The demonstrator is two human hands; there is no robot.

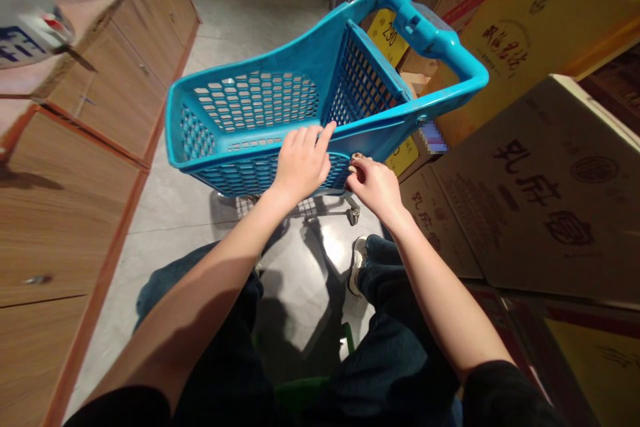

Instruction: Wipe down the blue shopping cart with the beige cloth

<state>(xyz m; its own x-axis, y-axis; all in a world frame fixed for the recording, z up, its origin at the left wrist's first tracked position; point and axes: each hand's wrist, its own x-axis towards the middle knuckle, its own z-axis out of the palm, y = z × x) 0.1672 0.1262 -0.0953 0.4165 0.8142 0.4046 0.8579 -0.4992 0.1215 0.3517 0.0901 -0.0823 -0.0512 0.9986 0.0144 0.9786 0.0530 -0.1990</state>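
The blue cart (250, 107) stands on the grey tiled floor (170, 213) in a narrow aisle, at twelve o'clock from the person crouching over it. Its mesh basket is tipped towards them, and its handle (440, 40) points off to two o'clock.

The left hand (303, 163) lies over the cart's near rim, fingers folded across the edge in a loose hold and the forefinger stretched along it towards one o'clock. The right hand (375, 183) is just beside it at three o'clock, fingers bunched tight and pressed to the cart's side wall under the rim. I cannot tell whether they pinch anything.

A small wheel (354, 213) shows under the basket at six o'clock, with the person's shoe (357, 263) just below it. Wooden cabinets (75, 180) run along the nine o'clock side, with white and blue jars (30, 33) on top at ten o'clock. Printed cardboard boxes (545, 193) crowd the three o'clock side, and a yellow price tag (387, 37) shows behind the basket.
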